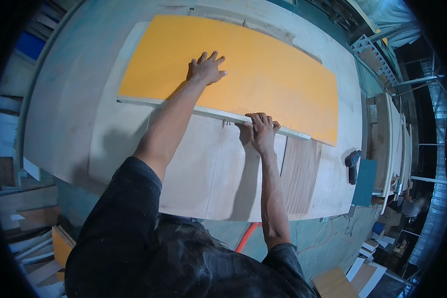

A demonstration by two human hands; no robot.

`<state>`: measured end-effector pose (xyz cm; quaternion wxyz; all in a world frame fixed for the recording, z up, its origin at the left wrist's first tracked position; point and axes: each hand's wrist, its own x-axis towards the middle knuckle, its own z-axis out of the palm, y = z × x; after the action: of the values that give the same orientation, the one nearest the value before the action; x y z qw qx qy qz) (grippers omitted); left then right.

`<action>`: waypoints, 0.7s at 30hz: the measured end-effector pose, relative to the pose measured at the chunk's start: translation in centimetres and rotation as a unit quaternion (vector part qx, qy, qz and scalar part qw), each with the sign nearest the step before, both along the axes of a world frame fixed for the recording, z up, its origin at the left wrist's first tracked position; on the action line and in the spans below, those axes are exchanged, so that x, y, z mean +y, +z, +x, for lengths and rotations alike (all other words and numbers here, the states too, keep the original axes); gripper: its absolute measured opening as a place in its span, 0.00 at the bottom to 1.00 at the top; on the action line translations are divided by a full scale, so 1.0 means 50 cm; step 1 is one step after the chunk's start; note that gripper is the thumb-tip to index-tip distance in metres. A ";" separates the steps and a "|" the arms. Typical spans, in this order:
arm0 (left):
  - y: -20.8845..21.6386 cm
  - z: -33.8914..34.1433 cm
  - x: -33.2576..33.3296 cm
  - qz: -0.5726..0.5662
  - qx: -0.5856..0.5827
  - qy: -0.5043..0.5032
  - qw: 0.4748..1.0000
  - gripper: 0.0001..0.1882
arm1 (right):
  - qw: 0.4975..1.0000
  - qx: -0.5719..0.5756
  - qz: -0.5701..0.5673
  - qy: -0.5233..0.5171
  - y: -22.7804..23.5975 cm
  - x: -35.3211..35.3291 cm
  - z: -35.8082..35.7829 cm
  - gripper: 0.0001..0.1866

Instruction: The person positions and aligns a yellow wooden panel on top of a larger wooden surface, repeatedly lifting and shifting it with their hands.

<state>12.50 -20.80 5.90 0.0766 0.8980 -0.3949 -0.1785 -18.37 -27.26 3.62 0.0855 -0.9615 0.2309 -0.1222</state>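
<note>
A large rectangular yellow-orange panel [263, 64] lies across the worktable, slanting down to the right. My left hand [207, 68] rests on its upper face with the fingers spread. Along the panel's near edge runs a narrow pale strip [211, 112], whose right end stops short of the panel's corner. My right hand [263, 130] grips this strip, fingers bent over its top; the thumb side is partly hidden. Beneath the panel's near right part lies a brown wood-grain board [301, 174].
Pale boards cover the worktable [59, 114]. A cordless drill [352, 166] lies at its right edge, beside a dark green panel [364, 183]. Offcuts [37, 248] are heaped at the lower left. A red hose [247, 237] runs on the floor near my body. Someone [411, 206] is far right.
</note>
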 end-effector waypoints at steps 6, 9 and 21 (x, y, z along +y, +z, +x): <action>0.001 0.148 -0.117 -0.018 -0.014 0.015 1.000 0.38 | 0.999 -0.027 0.016 0.011 0.006 -0.133 0.153 0.16; 0.011 0.179 -0.162 -0.013 -0.020 0.006 1.000 0.37 | 0.998 -0.023 0.058 0.010 0.018 -0.182 0.185 0.18; 0.012 0.117 -0.071 0.005 -0.030 -0.023 0.999 0.39 | 0.995 -0.005 0.102 0.016 0.016 -0.113 0.109 0.23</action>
<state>18.33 -24.35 6.51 0.0559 0.8941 -0.4162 -0.1555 -12.94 -32.93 4.43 0.1861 -0.9508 0.2261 -0.1015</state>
